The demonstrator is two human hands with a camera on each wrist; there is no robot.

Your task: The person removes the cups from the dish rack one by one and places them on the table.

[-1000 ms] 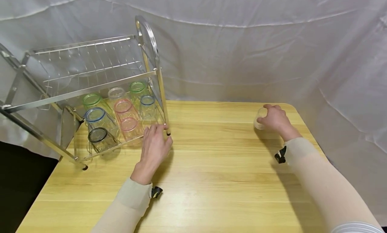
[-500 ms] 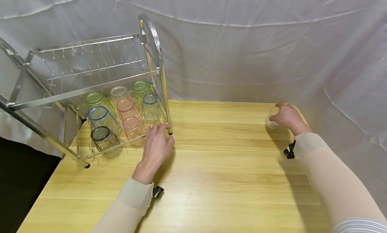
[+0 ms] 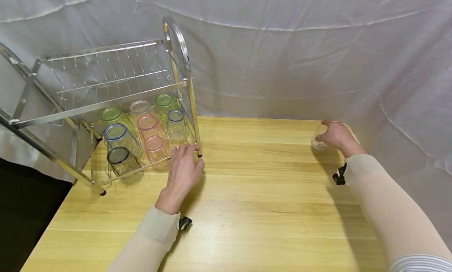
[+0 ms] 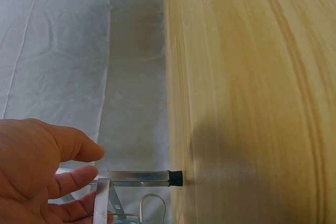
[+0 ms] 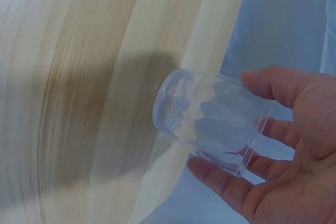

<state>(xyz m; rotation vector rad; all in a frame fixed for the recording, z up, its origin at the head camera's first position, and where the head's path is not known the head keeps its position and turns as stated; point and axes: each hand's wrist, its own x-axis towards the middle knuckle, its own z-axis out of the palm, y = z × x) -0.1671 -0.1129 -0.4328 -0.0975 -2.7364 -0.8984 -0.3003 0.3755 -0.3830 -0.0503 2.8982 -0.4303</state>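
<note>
At the far right corner of the table, my right hand [image 3: 337,136] holds a clear drinking glass [image 3: 318,140] from above, thumb on one side and fingers on the other. In the right wrist view the glass [image 5: 212,119] has its thick base toward the wooden tabletop and its rim toward the palm; whether the base touches cannot be told. My left hand [image 3: 183,170] rests with its fingertips at the front right lower rail of a metal dish rack [image 3: 102,103]. The left wrist view shows the thumb apart from the fingers, which touch a metal bar [image 4: 102,198] of the rack.
Several upside-down or upright tinted glasses stand on the rack's lower shelf, among them a black-rimmed glass [image 3: 121,160] and a pink-rimmed glass [image 3: 155,146]. The wire upper shelf [image 3: 113,80] is above them. A grey cloth [image 3: 265,68] hangs behind the table [image 3: 254,209].
My right hand has moved right with the glass toward the table's corner, then stayed nearly still over the last half second. The left hand has stayed at the rack.
</note>
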